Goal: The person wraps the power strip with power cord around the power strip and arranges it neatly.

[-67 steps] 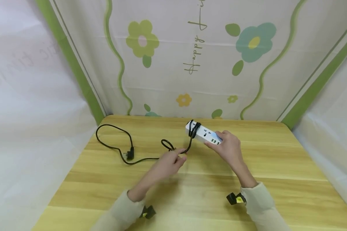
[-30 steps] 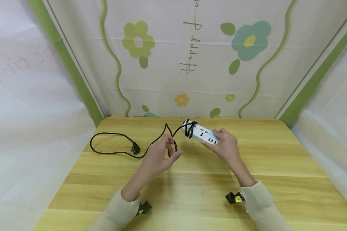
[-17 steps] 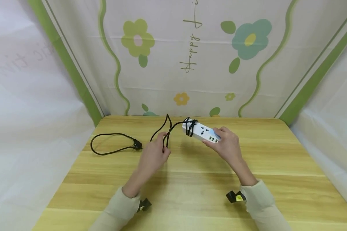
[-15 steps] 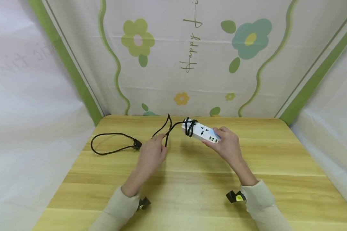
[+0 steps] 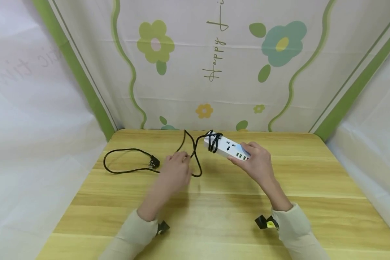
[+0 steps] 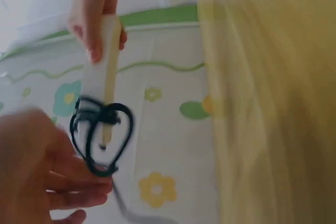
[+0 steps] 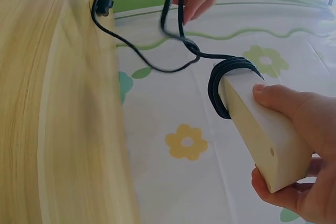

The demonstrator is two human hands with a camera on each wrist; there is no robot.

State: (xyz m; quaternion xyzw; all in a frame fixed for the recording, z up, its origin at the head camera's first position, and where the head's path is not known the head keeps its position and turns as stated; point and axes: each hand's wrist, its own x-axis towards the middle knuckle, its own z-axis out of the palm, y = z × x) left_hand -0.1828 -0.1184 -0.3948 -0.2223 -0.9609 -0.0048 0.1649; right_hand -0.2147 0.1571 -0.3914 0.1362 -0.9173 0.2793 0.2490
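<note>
A white power strip (image 5: 221, 146) with sockets and USB ports is held tilted above the table by my right hand (image 5: 258, 165). Thumb and fingers grip its near end, as the right wrist view also shows. Several turns of black power cord (image 7: 226, 77) are wound round the far end. My left hand (image 5: 173, 173), slightly blurred, has a slack bend of the cord at its fingertips; the exact pinch is partly hidden. Another loop of cord rises behind that hand and droops to its right. The black plug (image 5: 154, 162) rests on the table, left of that hand.
The wooden table (image 5: 227, 224) spreads under both arms. A white curtain (image 5: 178, 86) with printed flowers stands at its far edge, with white cloth (image 5: 35, 137) at the sides. Small black devices (image 5: 261, 222) are strapped at the wrists.
My left hand gathered cord and drew it leftward, shifting slightly right again since half a second ago; a loop now droops beside it. My right hand keeps its grip on the power strip.
</note>
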